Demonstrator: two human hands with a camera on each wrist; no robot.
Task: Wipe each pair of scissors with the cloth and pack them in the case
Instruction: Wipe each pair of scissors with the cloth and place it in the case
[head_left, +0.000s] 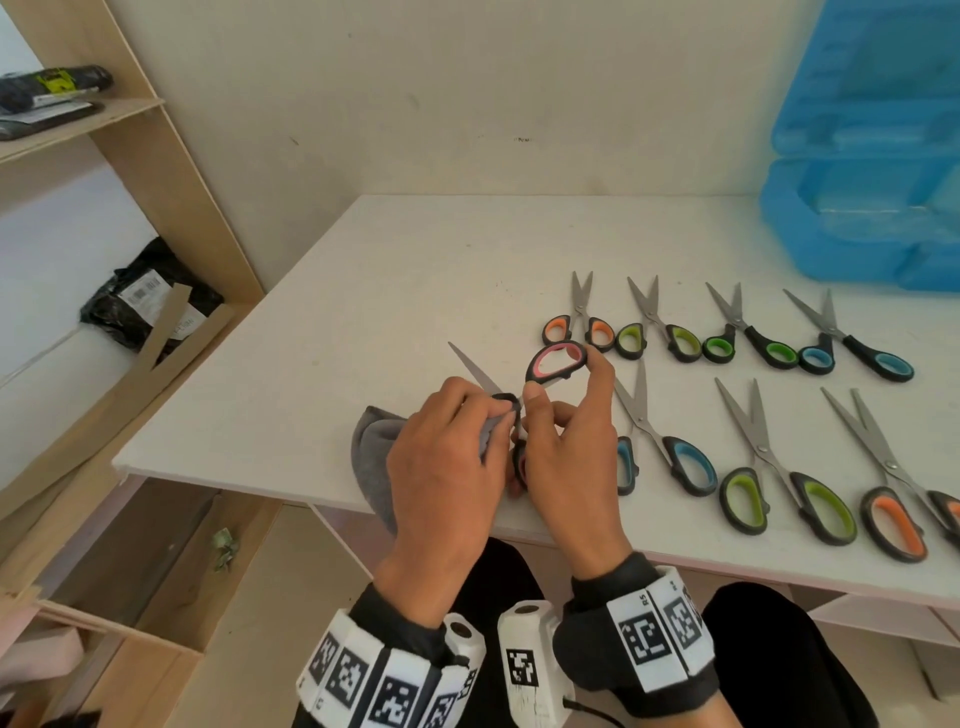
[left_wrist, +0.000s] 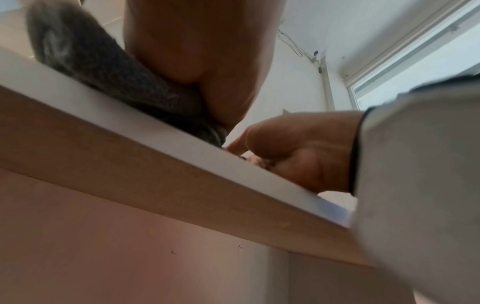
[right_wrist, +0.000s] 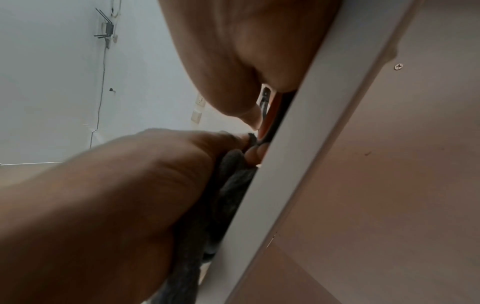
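Observation:
Near the table's front edge my right hand holds a pair of pink-handled scissors by its handles, spread wide, one blade pointing far left. My left hand grips the grey cloth and presses a fold of it against the scissors near the pivot. The cloth hangs over the table edge in the left wrist view; in the right wrist view it is bunched under the left hand. The open blue case stands at the far right against the wall.
Several more scissors lie in two rows on the white table, right of my hands, with orange, green and blue handles. A wooden shelf unit stands to the left with a black bag.

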